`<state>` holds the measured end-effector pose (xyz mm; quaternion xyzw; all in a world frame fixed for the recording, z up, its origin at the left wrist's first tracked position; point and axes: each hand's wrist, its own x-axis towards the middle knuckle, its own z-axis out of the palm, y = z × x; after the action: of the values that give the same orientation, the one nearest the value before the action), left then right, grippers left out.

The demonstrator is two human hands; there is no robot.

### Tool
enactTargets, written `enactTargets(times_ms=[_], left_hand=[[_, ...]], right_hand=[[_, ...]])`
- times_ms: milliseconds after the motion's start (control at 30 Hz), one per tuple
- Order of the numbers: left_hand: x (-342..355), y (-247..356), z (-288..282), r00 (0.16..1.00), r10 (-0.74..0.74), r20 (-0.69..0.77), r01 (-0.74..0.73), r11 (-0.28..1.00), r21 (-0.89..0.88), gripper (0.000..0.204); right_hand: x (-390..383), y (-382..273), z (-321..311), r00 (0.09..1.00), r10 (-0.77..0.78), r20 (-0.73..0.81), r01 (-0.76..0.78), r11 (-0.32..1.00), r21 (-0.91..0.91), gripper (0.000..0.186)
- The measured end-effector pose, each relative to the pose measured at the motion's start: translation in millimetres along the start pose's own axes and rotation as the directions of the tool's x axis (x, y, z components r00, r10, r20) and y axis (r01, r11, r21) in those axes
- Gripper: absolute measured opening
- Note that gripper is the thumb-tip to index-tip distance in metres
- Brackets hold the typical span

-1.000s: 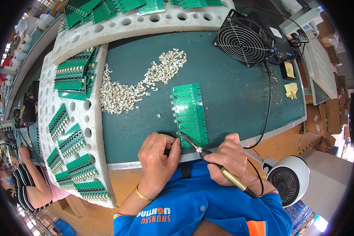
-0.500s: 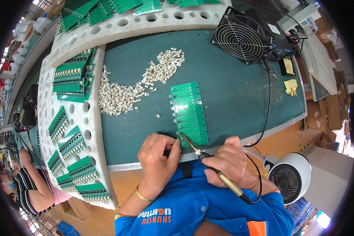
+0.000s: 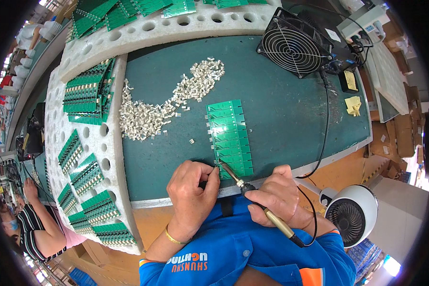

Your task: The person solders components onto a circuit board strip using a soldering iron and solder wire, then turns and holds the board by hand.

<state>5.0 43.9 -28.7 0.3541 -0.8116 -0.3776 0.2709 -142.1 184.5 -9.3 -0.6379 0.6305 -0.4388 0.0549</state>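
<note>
A green circuit board panel (image 3: 229, 136) lies on the table in front of me, with small white connectors along its left edge. My right hand (image 3: 274, 199) is wrapped round the handle of a soldering iron (image 3: 277, 221). The iron's tip touches or nearly touches the panel's lower left edge. Thumb and fingers of my left hand (image 3: 193, 190) are pinched together beside that same edge, close to the tip. Whatever they hold, if anything, is hidden. Loose white connectors (image 3: 145, 120) are heaped on the green table (image 3: 281, 119) to the left of the panel.
White foam trays (image 3: 114, 157) at left and back hold several green boards (image 3: 83, 95). A black fan (image 3: 291, 45) stands back right, with the iron's cable (image 3: 327, 124) running below it. A yellow sponge (image 3: 352, 106) lies by the right edge. A white fan (image 3: 352, 214) is lower right; a co-worker (image 3: 43, 224) sits left.
</note>
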Motion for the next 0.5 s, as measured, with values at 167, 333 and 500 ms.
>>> enactTargets(times_ms=[167,333,500], left_hand=[[0.6,-1.5,-3.7,0.998,0.038,0.041,-0.039,0.999,0.027,0.015],[0.2,-2.4,-4.7,0.997,0.046,0.055,-0.048,0.998,0.031,0.014],[1.7,-1.0,-6.8,0.996,0.042,0.083,-0.044,0.999,0.024,0.013]], right_hand=[[-1.2,-0.7,-0.7,1.0,0.0,0.012,0.0,1.0,-0.001,0.028],[-3.6,-2.6,0.7,1.0,-0.007,0.009,0.007,1.0,-0.001,0.031],[-3.8,-4.4,2.2,1.0,-0.016,-0.012,0.016,1.0,-0.017,0.033]])
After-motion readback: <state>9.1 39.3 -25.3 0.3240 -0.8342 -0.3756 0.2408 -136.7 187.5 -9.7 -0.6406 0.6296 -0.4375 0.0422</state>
